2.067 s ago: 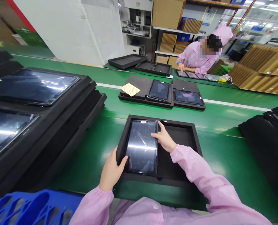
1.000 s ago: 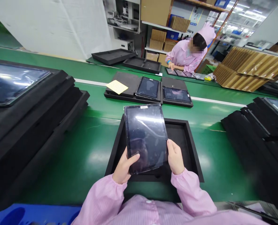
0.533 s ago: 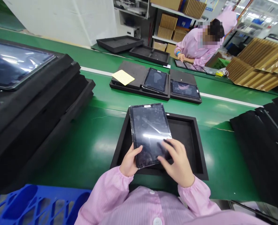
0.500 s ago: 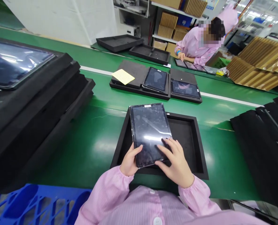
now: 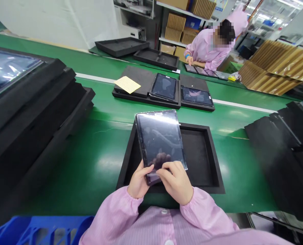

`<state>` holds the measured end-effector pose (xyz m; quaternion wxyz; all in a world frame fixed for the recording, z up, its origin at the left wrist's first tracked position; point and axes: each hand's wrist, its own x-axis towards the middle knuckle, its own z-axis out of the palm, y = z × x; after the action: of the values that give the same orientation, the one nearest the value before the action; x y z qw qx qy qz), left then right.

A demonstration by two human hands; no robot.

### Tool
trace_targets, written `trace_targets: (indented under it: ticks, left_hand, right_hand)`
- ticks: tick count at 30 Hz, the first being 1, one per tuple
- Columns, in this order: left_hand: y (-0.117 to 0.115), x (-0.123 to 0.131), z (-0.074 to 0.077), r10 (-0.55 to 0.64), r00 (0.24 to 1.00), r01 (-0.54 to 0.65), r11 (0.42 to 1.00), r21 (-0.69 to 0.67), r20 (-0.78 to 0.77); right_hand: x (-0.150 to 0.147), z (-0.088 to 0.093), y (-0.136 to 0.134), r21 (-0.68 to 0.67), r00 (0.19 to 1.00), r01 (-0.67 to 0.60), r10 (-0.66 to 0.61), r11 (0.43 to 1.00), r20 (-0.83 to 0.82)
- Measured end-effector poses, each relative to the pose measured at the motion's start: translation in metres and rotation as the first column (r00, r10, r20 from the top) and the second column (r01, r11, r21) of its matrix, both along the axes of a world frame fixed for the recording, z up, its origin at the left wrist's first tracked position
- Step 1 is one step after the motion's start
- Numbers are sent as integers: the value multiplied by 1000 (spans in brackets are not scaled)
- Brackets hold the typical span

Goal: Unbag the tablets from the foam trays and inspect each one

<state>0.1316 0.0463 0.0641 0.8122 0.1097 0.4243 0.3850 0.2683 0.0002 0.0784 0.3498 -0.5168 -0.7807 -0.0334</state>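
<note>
In my left hand [image 5: 139, 180] is a tablet [image 5: 161, 136] with a dark glossy screen and a small white label at its top edge. The thumb lies on the screen's lower left corner and the fingers go beneath. My right hand [image 5: 175, 182] is over the tablet's lower edge, thumb and fingertips pinched together close to the left thumb. What the pinch holds, if anything, is too small to make out. Under the tablet, a black foam tray [image 5: 216, 163] rests on the green bench; the tablet hides its left part.
Stacked black foam trays stand at the left [image 5: 72, 112] and right [image 5: 269, 149]. Across the bench lie foam trays with two tablets [image 5: 164, 86] [image 5: 196, 96] and a yellow dotted sheet [image 5: 127, 84]. A co-worker [image 5: 205, 47] in pink handles devices near cardboard dividers [image 5: 276, 68].
My right hand has moved left and down across the screen, its spread fingers now drawn into a pinch. The tablet has tilted slightly, and the view has shifted a little.
</note>
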Motion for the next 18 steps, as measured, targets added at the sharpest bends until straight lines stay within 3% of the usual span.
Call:
trace_targets:
  ticks: [2,6,11,14,18]
  left_hand:
    - [0,0,2,11,1000,-11,1000,-9,8]
    - [1,-1,1,21,1000,-22,997,-73,-12]
    - [3,-1,-1,44,999,-44,997,-59,-13]
    - [4,0,2,77,997,-77,995,-64,-8]
    - [5,0,7,112,994,-113,985,-131,-18]
  right_hand:
    - [-10,8,0,34,994,106,-106,994,20]
    - [-33,21,-7,80,976,181,-189,980,105]
    - [-37,17,-12,56,958,272,-276,961,78]
    - [-32,6,-10,47,975,217,-219,975,32]
    - [-23,-7,-3,173,998,-25,15,985,60]
